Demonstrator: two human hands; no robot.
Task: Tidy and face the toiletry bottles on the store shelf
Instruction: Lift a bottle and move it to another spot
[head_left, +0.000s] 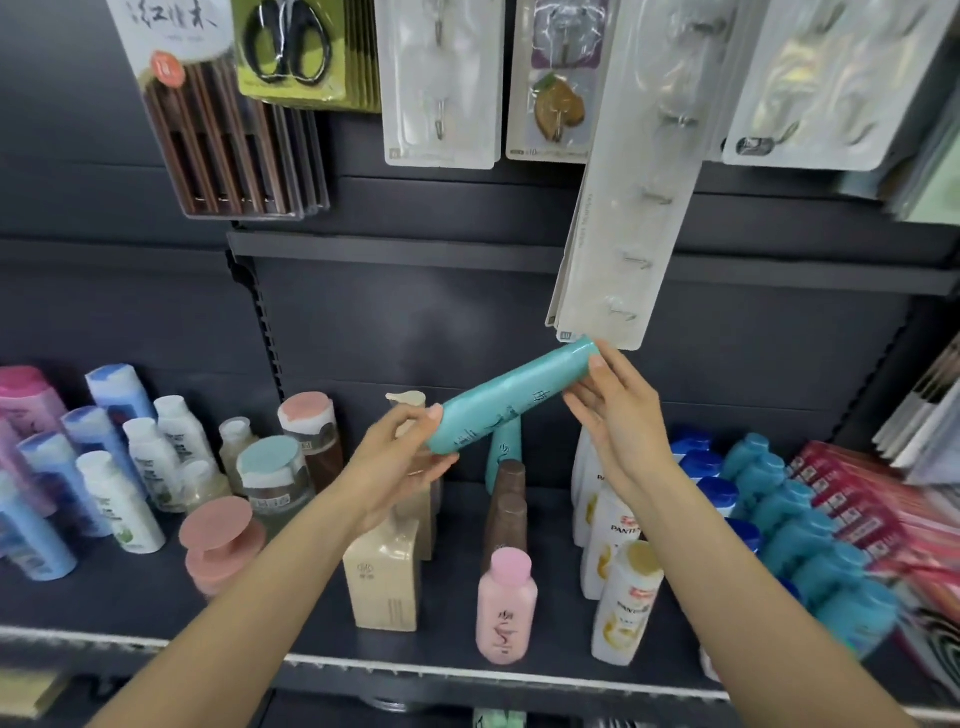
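Dark store shelf (311, 613), front rows mostly upright, pink bottle (506, 608) faced; mid-job: left hand (402, 467) grips the teal bottle (511, 402) base, right hand (618, 410) pinches its cap, tilted above shelf, unplaced.

A tall teal bottle (503, 452) stands half hidden behind the raised teal tube (511, 402). Blurred teal bottles (810, 540) smear at right; pink bottles (23, 400) are cut by the left edge.
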